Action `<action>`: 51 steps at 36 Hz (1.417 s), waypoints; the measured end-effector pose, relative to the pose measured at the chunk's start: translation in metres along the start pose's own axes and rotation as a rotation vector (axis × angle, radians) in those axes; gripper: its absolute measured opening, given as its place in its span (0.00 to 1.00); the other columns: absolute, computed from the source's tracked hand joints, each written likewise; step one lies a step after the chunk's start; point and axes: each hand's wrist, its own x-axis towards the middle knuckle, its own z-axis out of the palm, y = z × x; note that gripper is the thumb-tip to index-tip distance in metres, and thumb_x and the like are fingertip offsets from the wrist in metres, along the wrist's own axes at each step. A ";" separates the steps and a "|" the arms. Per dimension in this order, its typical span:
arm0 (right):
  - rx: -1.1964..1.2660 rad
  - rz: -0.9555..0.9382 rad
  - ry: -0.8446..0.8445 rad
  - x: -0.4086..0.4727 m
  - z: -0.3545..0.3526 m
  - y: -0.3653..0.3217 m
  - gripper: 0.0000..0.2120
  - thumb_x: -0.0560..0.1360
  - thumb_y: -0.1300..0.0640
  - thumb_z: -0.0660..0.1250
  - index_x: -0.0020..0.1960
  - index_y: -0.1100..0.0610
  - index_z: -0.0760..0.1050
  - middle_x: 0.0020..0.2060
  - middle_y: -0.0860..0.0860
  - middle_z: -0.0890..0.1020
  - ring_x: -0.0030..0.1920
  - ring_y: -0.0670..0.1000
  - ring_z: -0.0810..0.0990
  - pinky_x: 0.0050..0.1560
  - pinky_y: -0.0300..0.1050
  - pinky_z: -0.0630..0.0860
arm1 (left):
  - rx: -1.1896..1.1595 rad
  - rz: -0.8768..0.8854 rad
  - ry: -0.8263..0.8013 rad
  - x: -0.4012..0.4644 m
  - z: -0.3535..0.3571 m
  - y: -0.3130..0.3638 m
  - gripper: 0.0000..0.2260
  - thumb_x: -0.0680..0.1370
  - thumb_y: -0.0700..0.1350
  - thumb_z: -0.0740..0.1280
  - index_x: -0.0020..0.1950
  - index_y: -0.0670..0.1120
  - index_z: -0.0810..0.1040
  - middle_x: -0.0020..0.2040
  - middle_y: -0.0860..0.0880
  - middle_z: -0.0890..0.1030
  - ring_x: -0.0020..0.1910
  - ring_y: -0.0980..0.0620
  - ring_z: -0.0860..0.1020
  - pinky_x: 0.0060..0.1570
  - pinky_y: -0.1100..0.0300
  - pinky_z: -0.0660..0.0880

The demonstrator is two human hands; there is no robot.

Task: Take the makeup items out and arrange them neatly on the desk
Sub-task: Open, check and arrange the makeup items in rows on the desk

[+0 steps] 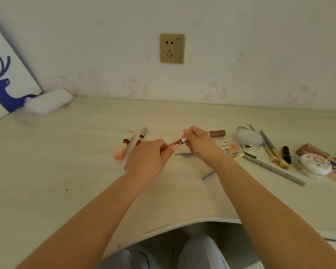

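A pale desk (70, 164) held makeup spread along its right side: a round compact (315, 166), brushes (273, 150), a black lipstick (286, 154). Above its middle, the left hand (148, 161) and right hand (200, 143) each pinched one end of a lip gloss tube (177, 143) with curled fingers; two more tubes (132, 141) lay just left

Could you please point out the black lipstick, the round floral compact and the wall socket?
black lipstick (286, 154): head view, middle of its black tube.
round floral compact (314, 165): head view, centre of its patterned lid.
wall socket (172, 48): head view, middle of its beige faceplate.
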 end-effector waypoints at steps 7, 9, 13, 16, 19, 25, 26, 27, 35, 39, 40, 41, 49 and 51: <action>0.068 0.081 -0.043 -0.010 0.028 -0.002 0.15 0.81 0.56 0.58 0.36 0.56 0.69 0.27 0.49 0.67 0.28 0.48 0.63 0.31 0.42 0.60 | 0.105 0.025 0.130 -0.022 -0.010 -0.021 0.09 0.76 0.57 0.65 0.50 0.54 0.75 0.48 0.56 0.80 0.49 0.56 0.77 0.55 0.57 0.68; 0.124 0.089 -0.054 -0.012 0.031 -0.003 0.15 0.81 0.56 0.58 0.36 0.56 0.69 0.26 0.49 0.66 0.27 0.46 0.63 0.29 0.40 0.59 | 0.095 0.003 0.095 -0.025 -0.013 -0.023 0.10 0.78 0.57 0.60 0.51 0.53 0.76 0.45 0.55 0.80 0.48 0.54 0.77 0.49 0.57 0.70; 0.307 0.101 -0.105 -0.013 0.031 -0.007 0.15 0.81 0.57 0.58 0.36 0.57 0.69 0.24 0.47 0.64 0.24 0.44 0.60 0.28 0.38 0.57 | 0.023 -0.018 -0.075 -0.030 -0.016 -0.021 0.20 0.80 0.60 0.52 0.50 0.51 0.78 0.42 0.51 0.81 0.45 0.49 0.79 0.42 0.54 0.74; 0.304 0.102 -0.160 -0.014 0.034 -0.011 0.15 0.81 0.56 0.58 0.36 0.57 0.69 0.20 0.44 0.64 0.23 0.44 0.59 0.28 0.38 0.57 | 0.069 -0.009 0.018 -0.033 -0.019 -0.016 0.17 0.76 0.64 0.58 0.54 0.55 0.77 0.48 0.55 0.78 0.48 0.53 0.77 0.47 0.57 0.71; 0.244 0.098 -0.169 -0.015 0.036 -0.012 0.15 0.81 0.56 0.59 0.36 0.57 0.70 0.20 0.43 0.64 0.24 0.44 0.60 0.28 0.38 0.58 | 0.095 -0.018 0.086 -0.034 -0.024 -0.015 0.12 0.74 0.61 0.65 0.52 0.57 0.78 0.50 0.56 0.78 0.50 0.56 0.75 0.54 0.57 0.68; 0.210 0.127 -0.120 -0.013 0.038 -0.009 0.09 0.80 0.61 0.58 0.41 0.56 0.71 0.28 0.50 0.67 0.29 0.47 0.63 0.32 0.40 0.62 | -0.056 -0.085 0.022 -0.032 -0.021 -0.018 0.11 0.75 0.58 0.67 0.51 0.54 0.79 0.46 0.58 0.84 0.49 0.61 0.73 0.40 0.63 0.66; 0.210 0.135 -0.118 -0.013 0.039 -0.008 0.10 0.80 0.62 0.56 0.42 0.56 0.71 0.29 0.51 0.67 0.29 0.48 0.64 0.32 0.41 0.63 | -0.089 -0.094 0.002 -0.032 -0.020 -0.019 0.11 0.75 0.58 0.67 0.52 0.54 0.79 0.46 0.57 0.84 0.48 0.63 0.70 0.36 0.65 0.64; 0.224 0.146 -0.120 -0.014 0.040 -0.007 0.11 0.80 0.63 0.54 0.43 0.56 0.72 0.29 0.52 0.68 0.30 0.48 0.64 0.33 0.41 0.64 | -0.122 -0.105 -0.020 -0.032 -0.018 -0.019 0.12 0.75 0.57 0.67 0.53 0.53 0.78 0.46 0.57 0.84 0.46 0.64 0.67 0.35 0.65 0.63; 0.588 0.319 -0.068 -0.012 0.043 -0.011 0.09 0.78 0.58 0.63 0.41 0.59 0.73 0.31 0.51 0.71 0.31 0.48 0.69 0.30 0.39 0.69 | -0.347 -0.157 -0.008 -0.032 -0.013 -0.020 0.10 0.76 0.52 0.68 0.53 0.49 0.80 0.45 0.53 0.84 0.47 0.65 0.69 0.37 0.80 0.64; 0.695 0.430 -0.019 -0.009 0.041 -0.017 0.08 0.74 0.58 0.69 0.38 0.59 0.74 0.29 0.50 0.73 0.30 0.45 0.70 0.28 0.34 0.74 | -0.572 -0.237 -0.061 -0.031 -0.012 -0.020 0.06 0.77 0.49 0.67 0.48 0.48 0.80 0.37 0.53 0.83 0.38 0.63 0.79 0.40 0.70 0.73; 0.723 0.438 -0.014 -0.008 0.040 -0.019 0.08 0.74 0.58 0.69 0.38 0.59 0.75 0.30 0.50 0.73 0.30 0.45 0.70 0.28 0.33 0.74 | -0.652 -0.259 -0.087 -0.030 -0.012 -0.019 0.06 0.78 0.48 0.65 0.48 0.47 0.80 0.37 0.53 0.83 0.35 0.63 0.80 0.38 0.65 0.75; 0.734 0.437 -0.007 -0.007 0.039 -0.020 0.07 0.74 0.58 0.69 0.39 0.59 0.75 0.30 0.50 0.73 0.29 0.45 0.70 0.27 0.33 0.74 | -0.704 -0.278 -0.112 -0.029 -0.011 -0.018 0.08 0.79 0.47 0.63 0.47 0.46 0.80 0.37 0.52 0.83 0.34 0.63 0.81 0.35 0.63 0.76; 0.657 0.363 0.010 -0.005 0.038 -0.025 0.07 0.74 0.57 0.69 0.38 0.56 0.75 0.29 0.48 0.73 0.30 0.45 0.70 0.28 0.35 0.70 | -0.427 -0.267 -0.025 -0.024 -0.010 -0.015 0.15 0.67 0.53 0.76 0.46 0.49 0.75 0.39 0.54 0.82 0.40 0.63 0.76 0.38 0.66 0.71; 0.671 0.369 -0.010 -0.004 0.037 -0.025 0.06 0.75 0.57 0.68 0.40 0.56 0.75 0.30 0.48 0.76 0.30 0.45 0.70 0.28 0.35 0.70 | -0.494 -0.273 -0.020 -0.023 -0.007 -0.015 0.13 0.68 0.51 0.75 0.43 0.48 0.75 0.37 0.53 0.83 0.39 0.58 0.81 0.38 0.61 0.75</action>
